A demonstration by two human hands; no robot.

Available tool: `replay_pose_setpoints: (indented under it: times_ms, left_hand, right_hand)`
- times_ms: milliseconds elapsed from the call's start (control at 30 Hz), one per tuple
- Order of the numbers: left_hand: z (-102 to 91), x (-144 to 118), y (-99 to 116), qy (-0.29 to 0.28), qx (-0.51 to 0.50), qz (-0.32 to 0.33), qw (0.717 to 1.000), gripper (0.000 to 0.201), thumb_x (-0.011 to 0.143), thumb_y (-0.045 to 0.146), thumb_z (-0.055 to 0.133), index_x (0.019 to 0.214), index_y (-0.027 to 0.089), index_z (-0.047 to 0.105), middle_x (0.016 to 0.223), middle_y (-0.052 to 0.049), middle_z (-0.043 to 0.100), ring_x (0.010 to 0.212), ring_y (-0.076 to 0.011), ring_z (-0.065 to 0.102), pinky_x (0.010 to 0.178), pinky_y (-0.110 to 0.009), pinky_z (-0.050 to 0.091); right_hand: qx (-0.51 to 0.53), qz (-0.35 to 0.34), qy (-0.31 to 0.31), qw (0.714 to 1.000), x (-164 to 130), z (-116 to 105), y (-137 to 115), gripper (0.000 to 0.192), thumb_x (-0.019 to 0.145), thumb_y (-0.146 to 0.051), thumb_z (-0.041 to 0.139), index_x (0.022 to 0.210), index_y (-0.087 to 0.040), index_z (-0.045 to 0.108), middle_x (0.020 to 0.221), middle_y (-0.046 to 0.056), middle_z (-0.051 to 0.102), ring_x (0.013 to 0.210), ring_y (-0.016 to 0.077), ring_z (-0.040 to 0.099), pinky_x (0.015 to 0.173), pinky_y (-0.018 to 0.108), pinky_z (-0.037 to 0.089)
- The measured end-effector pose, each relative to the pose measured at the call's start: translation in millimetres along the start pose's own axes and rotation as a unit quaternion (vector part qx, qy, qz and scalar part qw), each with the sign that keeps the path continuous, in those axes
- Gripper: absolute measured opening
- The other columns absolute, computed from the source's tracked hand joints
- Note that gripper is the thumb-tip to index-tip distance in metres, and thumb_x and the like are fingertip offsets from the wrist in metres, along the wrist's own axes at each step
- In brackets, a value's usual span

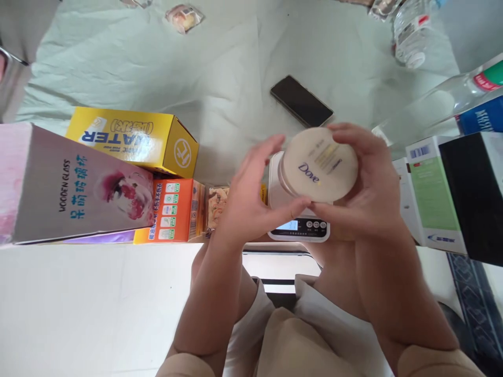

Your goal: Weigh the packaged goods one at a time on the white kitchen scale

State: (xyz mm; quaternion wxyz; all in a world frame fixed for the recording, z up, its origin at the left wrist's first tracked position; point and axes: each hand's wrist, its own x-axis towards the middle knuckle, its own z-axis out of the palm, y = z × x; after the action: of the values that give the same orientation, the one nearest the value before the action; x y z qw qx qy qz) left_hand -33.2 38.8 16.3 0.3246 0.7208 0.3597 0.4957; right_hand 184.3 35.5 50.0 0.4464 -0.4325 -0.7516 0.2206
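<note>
While the scale [301, 230] sits at the near edge of the tabletop [228, 78], display lit, I can't read its digits. Next out, my left grip [249, 196] is cupped wide: fingers spread, thumb at the near rim of the jar [320, 165], a strip of scale showing by the palm. Can't tell if it carries any load. My right grip [363, 191] wraps the jar's right side, fingers at the far rim, thumb near; I judge that one has the hold.

Key relation, as I read it: jar is between the grips, over the scale but off to its right, so more on the right grip's side. It's round, lid up, no long axis to line up. Can't tell whether its base touches the scale.

Snack pack [217, 208] just left of my left grip. Green-white box [432, 193] right of my right grip, apart. Farther out, phone [302, 101] lies slantwise past the jar; wrapped bun [183, 18] well beyond, far left.
</note>
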Motion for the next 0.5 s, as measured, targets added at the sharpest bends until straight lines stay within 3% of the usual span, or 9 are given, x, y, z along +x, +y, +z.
replay_pose_setpoints:
  times_ms: [133,333,500]
  left_hand:
    - [3.4,0,3,-0.056,0.010,-0.032,0.998,0.082,0.084,0.062,0.090,0.151,0.025,0.060,0.153,-0.015,0.068,0.140,-0.0342,0.068,0.121,-0.050,0.059]
    - [11.7,2,0,-0.058,0.008,-0.058,0.997,0.087,0.076,0.066,0.094,0.146,0.022,0.067,0.145,-0.016,0.073,0.131,-0.0313,0.073,0.115,-0.043,0.062]
    - [12.8,0,-1,-0.066,-0.012,-0.070,0.995,0.093,0.075,0.071,0.092,0.149,0.024,0.064,0.148,-0.017,0.070,0.135,-0.0331,0.071,0.114,-0.044,0.062]
  right_hand:
    - [0.029,0.007,0.019,0.999,-28,3,24,0.091,0.067,-0.052,0.093,0.149,-0.043,0.053,0.155,0.006,0.060,0.149,0.0354,0.058,0.127,0.062,0.050]
    - [0.042,0.030,-0.008,0.999,-33,1,31,0.082,0.074,-0.046,0.089,0.148,-0.046,0.054,0.156,0.006,0.059,0.151,0.0361,0.056,0.126,0.067,0.049]
    - [0.065,0.030,-0.050,0.996,-34,-4,39,0.091,0.078,-0.053,0.087,0.156,-0.045,0.043,0.162,0.006,0.054,0.157,0.0342,0.051,0.133,0.065,0.044]
